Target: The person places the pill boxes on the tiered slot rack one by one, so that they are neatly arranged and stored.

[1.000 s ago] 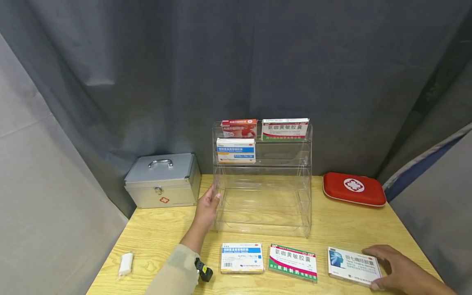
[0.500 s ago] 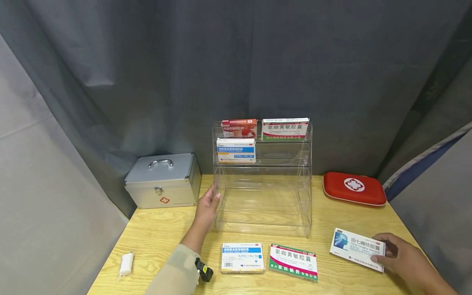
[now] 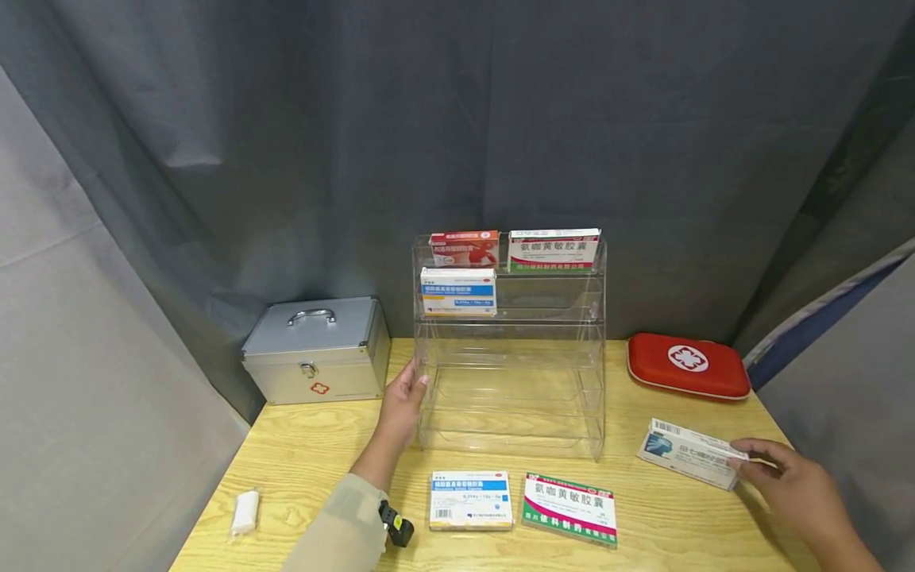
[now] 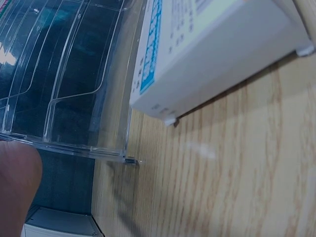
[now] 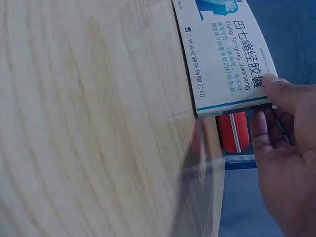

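Right hand [image 3: 804, 488] pinches white box [image 3: 689, 454] by its end, box tilted up. Label says "田七痛经胶囊", "Tianqi Tongjing Jiaonang". Box sits right of clear rack [image 3: 511, 322], in front of red case [image 3: 661, 370]. Left hand [image 3: 402, 403] holds rack's left side. Pink-green box [image 3: 569, 508] on table [image 3: 322, 445] says "氨咖黄敏胶囊". Blue-white box [image 3: 470, 502] just beside it.

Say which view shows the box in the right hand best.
The right wrist view: the box is large, its print readable, though cut off at the top. The head view shows it smaller, pinched by the right hand; the left wrist view lacks it.
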Tool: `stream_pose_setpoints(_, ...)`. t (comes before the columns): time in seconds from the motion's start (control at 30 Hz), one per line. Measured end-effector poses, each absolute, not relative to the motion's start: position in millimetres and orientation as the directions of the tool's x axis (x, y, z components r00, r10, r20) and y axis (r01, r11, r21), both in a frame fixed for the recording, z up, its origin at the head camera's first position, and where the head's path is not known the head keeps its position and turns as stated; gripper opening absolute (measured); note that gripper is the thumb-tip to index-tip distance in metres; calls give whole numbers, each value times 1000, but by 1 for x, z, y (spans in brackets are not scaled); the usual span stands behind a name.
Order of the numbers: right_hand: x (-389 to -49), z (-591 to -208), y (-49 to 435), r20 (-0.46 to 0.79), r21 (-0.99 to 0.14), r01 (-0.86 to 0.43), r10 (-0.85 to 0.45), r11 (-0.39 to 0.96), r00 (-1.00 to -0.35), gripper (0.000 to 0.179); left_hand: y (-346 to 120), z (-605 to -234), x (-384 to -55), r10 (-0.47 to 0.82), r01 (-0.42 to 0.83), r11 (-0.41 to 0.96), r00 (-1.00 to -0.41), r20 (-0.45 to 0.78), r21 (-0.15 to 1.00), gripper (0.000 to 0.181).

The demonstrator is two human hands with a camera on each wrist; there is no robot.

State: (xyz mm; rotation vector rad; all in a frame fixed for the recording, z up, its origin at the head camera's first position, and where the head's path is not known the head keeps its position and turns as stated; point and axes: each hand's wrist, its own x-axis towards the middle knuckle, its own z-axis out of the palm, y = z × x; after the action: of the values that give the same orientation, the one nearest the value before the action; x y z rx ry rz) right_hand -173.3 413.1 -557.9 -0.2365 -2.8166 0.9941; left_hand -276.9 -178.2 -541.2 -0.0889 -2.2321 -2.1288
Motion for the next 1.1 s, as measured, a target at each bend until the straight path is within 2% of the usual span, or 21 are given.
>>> stream_pose_setpoints(0.13,-178,-553,411,76,-664,97,195,741,-978,42,-179,-542,-277,6,84,57,-996,84,995,58)
stream_pose_setpoints(0.23,-184,-541,405,143,-728,15,173,686,-974,37,-179,-541,-278,-6,83,62,-996,84,995,57)
stream_pose_setpoints(0.43,-209,-482,378,258,-844,-159,128,512,-958,26,-178,-540,-275,-19,75,59,-997,76,995,57)
stream_pose_setpoints(0.63,-240,-405,339,345,-834,-236,137,499,-928,31,-179,-539,-273,-4,64,65,-998,64,996,58)
stream_pose_setpoints(0.8,-265,-355,293,358,-809,-252,103,531,-928,39,-181,-540,-274,-7,56,72,-998,57,996,61)
stream_pose_setpoints(0.93,-284,-327,258,422,-734,-301,62,609,-904,35,-181,-542,-276,2,65,64,-998,65,996,60)
stream_pose_setpoints(1.1,-304,-312,225,520,-666,-402,4,628,-854,25,-179,-541,-276,-10,66,63,-998,67,996,58)
